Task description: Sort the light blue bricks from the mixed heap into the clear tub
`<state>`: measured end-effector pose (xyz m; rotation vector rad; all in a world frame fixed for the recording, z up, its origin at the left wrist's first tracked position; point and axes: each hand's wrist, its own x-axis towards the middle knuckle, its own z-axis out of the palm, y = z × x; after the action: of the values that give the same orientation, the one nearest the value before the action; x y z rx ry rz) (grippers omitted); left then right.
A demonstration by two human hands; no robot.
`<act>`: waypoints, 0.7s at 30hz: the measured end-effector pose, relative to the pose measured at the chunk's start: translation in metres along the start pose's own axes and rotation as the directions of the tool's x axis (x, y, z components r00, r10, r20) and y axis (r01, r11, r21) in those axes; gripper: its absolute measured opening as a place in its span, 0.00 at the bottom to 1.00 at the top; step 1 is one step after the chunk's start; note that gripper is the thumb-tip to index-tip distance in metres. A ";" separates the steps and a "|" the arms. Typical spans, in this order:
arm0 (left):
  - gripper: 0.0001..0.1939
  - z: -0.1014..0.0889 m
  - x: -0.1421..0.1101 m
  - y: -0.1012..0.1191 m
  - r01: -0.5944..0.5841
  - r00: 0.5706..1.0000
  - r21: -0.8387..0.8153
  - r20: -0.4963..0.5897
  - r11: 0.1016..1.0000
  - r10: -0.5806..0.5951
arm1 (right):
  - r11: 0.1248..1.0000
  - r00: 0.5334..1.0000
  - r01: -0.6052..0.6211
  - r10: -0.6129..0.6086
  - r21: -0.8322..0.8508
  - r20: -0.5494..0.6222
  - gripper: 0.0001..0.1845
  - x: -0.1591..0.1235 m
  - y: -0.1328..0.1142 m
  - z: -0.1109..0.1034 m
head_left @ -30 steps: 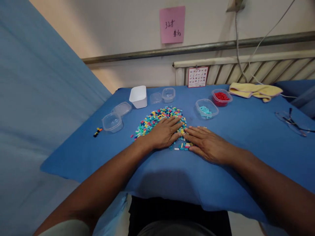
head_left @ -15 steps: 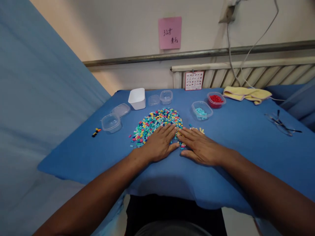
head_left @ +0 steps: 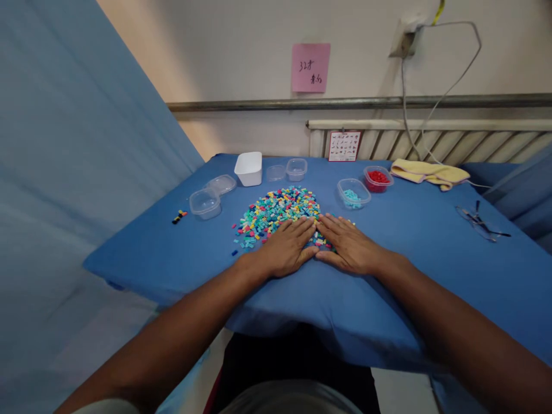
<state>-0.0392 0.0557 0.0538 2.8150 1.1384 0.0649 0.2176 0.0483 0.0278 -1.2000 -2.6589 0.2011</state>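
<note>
Pile of small multicolour plastic bricks (head_left: 276, 214) on blue cloth (head_left: 409, 270), just beyond both hands; left hand (head_left: 287, 250) & right hand (head_left: 347, 247) flat, fingers spread, gripping nothing, fingertips touching pile's near edge; clear tub w/ light-blue bricks (head_left: 353, 193) nearby.

A single head-worn view looks forward and down from the person's own seat, facing the far wall (head_left: 241, 52). The blue-covered bench (head_left: 431, 270) fills the middle, close enough that both forearms enter from the near edge. A blue curtain (head_left: 64, 172) closes the left side; a radiator (head_left: 452, 141) lines the far right.
</note>
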 end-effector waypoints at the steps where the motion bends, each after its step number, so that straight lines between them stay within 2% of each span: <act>1: 0.42 0.001 -0.003 0.001 -0.015 1.000 -0.009 0.013 1.000 0.015 | 1.000 1.000 0.022 -0.022 0.003 0.005 0.53 -0.002 -0.002 -0.001; 5: 0.41 0.000 -0.008 -0.010 0.008 1.000 0.013 0.010 1.000 -0.009 | 0.993 0.993 0.120 -0.120 0.021 0.020 0.56 -0.005 -0.015 -0.001; 8: 0.42 -0.003 -0.009 -0.024 0.063 0.998 0.026 -0.012 0.998 -0.062 | 0.985 0.986 0.167 -0.168 0.050 0.016 0.53 -0.003 -0.022 -0.002; 10: 0.43 -0.005 -0.009 -0.034 0.123 0.991 0.051 -0.050 0.991 -0.121 | 0.988 0.990 0.141 -0.141 0.063 0.000 0.51 -0.002 -0.018 -0.005; 14: 0.43 -0.009 -0.002 -0.051 0.311 0.949 0.069 -0.084 0.948 -0.305 | 0.998 0.997 -0.017 0.021 0.060 -0.069 0.47 -0.005 0.007 -0.009; 17: 0.46 -0.011 0.007 -0.059 0.283 0.959 0.044 -0.006 0.958 -0.283 | 0.996 0.998 -0.061 0.063 0.072 -0.026 0.46 -0.009 0.020 -0.007; 21: 0.47 -0.014 0.022 -0.065 0.228 0.972 0.050 0.053 0.972 -0.231 | 0.996 0.999 -0.038 0.036 0.075 0.027 0.48 -0.009 0.014 -0.004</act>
<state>-0.0698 0.1186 0.0603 2.6796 1.4580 -0.0611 0.2345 0.0507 0.0271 -1.2321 -2.6267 0.3224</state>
